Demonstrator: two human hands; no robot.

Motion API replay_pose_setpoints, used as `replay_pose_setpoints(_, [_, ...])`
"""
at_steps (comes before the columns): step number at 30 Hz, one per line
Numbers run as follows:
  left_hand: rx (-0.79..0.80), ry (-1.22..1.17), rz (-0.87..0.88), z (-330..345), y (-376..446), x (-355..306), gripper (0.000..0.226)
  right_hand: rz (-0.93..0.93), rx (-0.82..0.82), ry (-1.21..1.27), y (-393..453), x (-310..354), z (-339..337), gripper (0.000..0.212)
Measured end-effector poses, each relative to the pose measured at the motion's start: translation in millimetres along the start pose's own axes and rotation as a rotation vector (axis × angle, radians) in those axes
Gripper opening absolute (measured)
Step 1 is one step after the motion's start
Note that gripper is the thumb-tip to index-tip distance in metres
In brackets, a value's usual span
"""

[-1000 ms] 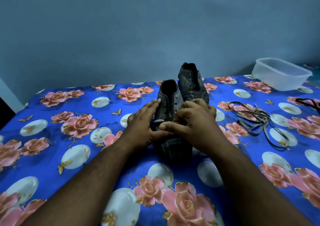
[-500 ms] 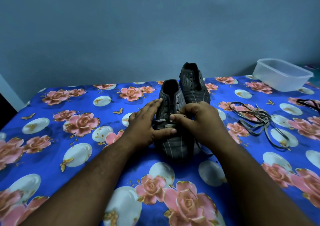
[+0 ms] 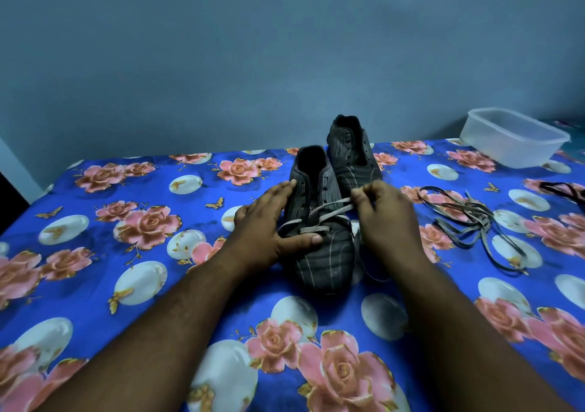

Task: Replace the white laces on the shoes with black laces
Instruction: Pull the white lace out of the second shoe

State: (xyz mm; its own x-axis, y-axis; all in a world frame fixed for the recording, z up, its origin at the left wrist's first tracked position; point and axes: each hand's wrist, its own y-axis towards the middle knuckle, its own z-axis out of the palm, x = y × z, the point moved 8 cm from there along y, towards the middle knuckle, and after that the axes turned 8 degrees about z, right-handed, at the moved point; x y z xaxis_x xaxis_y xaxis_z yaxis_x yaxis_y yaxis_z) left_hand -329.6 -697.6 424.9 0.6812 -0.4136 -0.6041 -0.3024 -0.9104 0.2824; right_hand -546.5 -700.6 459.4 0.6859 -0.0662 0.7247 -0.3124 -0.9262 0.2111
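Blue floral bedsheet (image 3: pixel 95 285), grey wall behind. Right hand (image 3: pixel 387 218) pinches white lace (image 3: pixel 332 210) pulled off near shoe (image 3: pixel 319 237). Left hand (image 3: pixel 269 225) flat on that shoe, fingers straight. Second shoe (image 3: pixel 351 155) just behind. Loose laces (image 3: pixel 465 218) right, plastic tub (image 3: pixel 512 138) far right.

Black strap (image 3: pixel 566 190) cut off by right edge; near shoe's (image 3: pixel 323 253) left flank behind left hand (image 3: pixel 266 231)

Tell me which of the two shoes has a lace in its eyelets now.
The nearer shoe, which the left hand steadies: a pale lace crosses it, pinched by the right hand. The farther shoe shows only bare eyelets.
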Motion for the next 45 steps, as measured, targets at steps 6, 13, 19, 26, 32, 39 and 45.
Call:
replay_pose_setpoints(6, [-0.004, 0.015, 0.005, 0, 0, 0, 0.119, -0.453, -0.185, -0.128, -27, 46, -16, 0.02])
replay_pose_setpoints(13, [0.002, 0.018, 0.01, -1, 0, -3, 0.119, -0.558, 0.016, -0.309, -40, 61, 8, 0.013])
replay_pose_setpoints(19, [-0.007, 0.009, 0.015, -2, 0, -4, 0.119, -0.54, 0.029, -0.284, -38, 61, 8, 0.008])
replay_pose_setpoints(26, [-0.014, -0.003, 0.01, -1, 1, -1, 0.118, -0.459, -0.145, -0.088, -17, 41, -23, 0.011])
replay_pose_setpoints(32, [-0.005, -0.006, 0.001, 1, 0, 2, 0.119, -0.094, -0.194, -0.026, 16, -11, -42, 0.013])
replay_pose_setpoints(39, [-0.016, 0.005, 0.014, 0, 1, 0, 0.12, -0.495, -0.063, -0.2, -24, 44, -3, 0.024])
replay_pose_setpoints(45, [-0.019, 0.007, 0.023, -1, 1, -2, 0.12, -0.448, 0.052, -0.284, -24, 41, 16, 0.015])
